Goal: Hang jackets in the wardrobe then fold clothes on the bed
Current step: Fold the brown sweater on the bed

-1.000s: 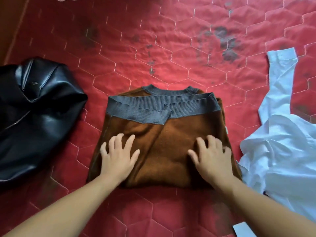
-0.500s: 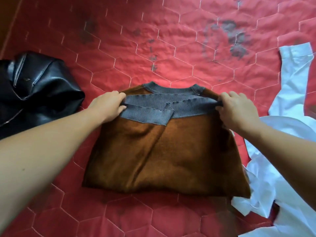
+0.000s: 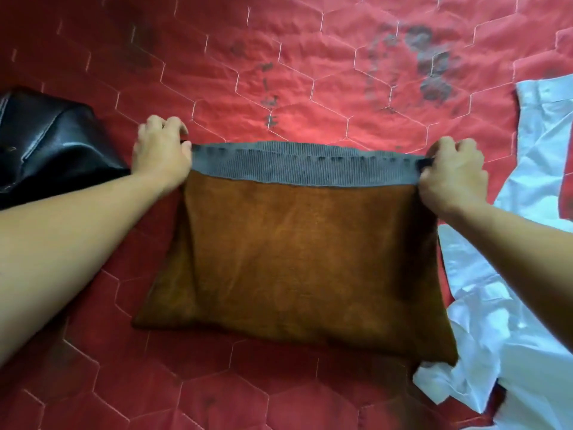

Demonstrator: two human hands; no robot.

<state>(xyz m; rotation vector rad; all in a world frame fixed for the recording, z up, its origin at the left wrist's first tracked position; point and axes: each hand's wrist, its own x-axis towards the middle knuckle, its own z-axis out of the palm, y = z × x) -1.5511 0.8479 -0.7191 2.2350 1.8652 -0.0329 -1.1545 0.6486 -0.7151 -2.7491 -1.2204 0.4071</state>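
Observation:
A folded brown sweater (image 3: 297, 262) with a grey ribbed band along its far edge lies in the middle of the red quilted bed (image 3: 279, 72). My left hand (image 3: 159, 150) grips the band's left corner. My right hand (image 3: 449, 172) grips its right corner. The band is stretched straight between the two hands, and the sweater's far edge looks lifted off the quilt. The sweater's near right corner overlaps a white shirt (image 3: 508, 305).
A black leather jacket (image 3: 52, 141) lies crumpled at the left edge, close to my left hand. The white shirt spreads along the right side, from the far right edge down to the lower right corner. Dark stains mark the quilt at the far right.
My hands left the sweater's near part, reached to the grey band's two corners and took hold of them. The band is now pulled straight and covers the collar.

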